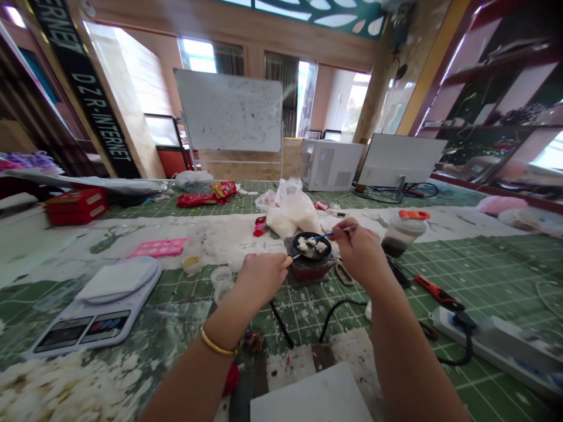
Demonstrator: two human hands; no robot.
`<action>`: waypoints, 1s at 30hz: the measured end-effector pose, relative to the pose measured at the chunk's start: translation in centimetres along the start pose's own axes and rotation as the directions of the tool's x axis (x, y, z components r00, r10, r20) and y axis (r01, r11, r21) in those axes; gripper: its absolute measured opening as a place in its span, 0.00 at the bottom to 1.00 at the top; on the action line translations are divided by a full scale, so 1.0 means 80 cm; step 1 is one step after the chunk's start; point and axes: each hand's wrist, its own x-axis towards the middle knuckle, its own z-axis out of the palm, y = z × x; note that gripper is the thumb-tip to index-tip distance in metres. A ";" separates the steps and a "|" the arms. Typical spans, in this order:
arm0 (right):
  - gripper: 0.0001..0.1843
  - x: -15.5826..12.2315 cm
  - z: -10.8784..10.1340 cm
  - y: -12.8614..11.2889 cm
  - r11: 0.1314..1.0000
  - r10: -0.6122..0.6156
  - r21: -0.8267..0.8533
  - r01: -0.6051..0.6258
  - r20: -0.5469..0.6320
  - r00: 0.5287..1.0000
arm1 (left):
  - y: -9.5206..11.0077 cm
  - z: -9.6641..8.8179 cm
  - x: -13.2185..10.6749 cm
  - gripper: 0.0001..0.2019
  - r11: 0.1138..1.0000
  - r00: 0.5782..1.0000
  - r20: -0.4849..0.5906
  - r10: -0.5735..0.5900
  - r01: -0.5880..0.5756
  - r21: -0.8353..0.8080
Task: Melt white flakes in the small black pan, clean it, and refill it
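My left hand (263, 274) is closed round the light wooden handle of a small black pan (313, 253). The pan rests on a small dark red hot plate (311, 272) in the middle of the table. White chunks (303, 241) lie inside the pan. My right hand (357, 251) pinches a thin blue stick (326, 235), its far end down among the chunks; what kind of tool it is I cannot tell. Just below my right hand lies a pair of scissors (344, 274), partly hidden.
A kitchen scale (105, 305) and a heap of white flakes (65, 387) sit at left. Behind the pan stands a white plastic bag (290, 208). At right are an orange-lidded shaker (402, 231), a red-black screwdriver (440, 292) and a power strip (497, 346). Black cables (338, 308) cross in front.
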 end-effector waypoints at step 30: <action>0.12 0.002 0.020 -0.001 0.998 -0.043 -0.033 0.047 0.104 0.994 | -0.005 0.009 0.011 0.11 1.000 0.999 0.043 -0.025 0.025 0.008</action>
